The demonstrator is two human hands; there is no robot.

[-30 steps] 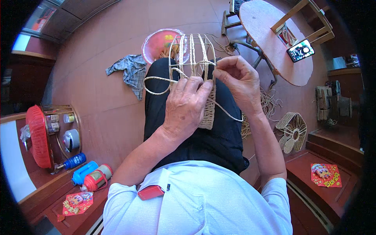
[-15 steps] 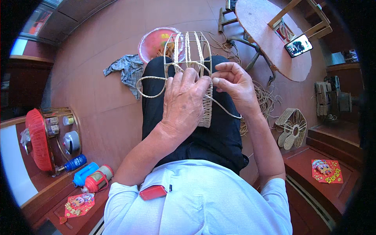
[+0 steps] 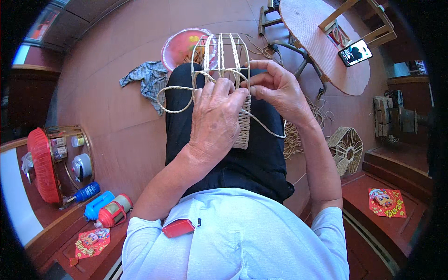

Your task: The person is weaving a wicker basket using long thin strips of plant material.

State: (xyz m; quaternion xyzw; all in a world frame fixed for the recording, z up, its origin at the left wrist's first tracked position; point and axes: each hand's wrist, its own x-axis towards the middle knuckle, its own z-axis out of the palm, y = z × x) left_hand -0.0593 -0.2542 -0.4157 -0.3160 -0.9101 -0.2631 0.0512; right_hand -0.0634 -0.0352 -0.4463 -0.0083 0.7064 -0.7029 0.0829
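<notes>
A narrow wire frame with a rounded top rests on my lap, strung lengthwise with several pale twisted cords. Its lower part is wrapped in woven cord. My left hand lies over the frame's middle, its fingers closed on the frame and cords. From its left side a pale cord loop bows out. Another length of cord runs down rightward from the weaving. At the frame's right edge my right hand has thumb and fingertips drawn together against the wire; what they pinch is partly hidden.
Beyond my knees sit a pink basin and a crumpled checked shirt. Coiled cord and a woven piece lie to the right. A round table holds a phone. Flasks stand at left.
My right hand has moved left, its fingertips reaching in past the frame's right edge. My left hand keeps its place on the frame. The whole view has shifted slightly.
</notes>
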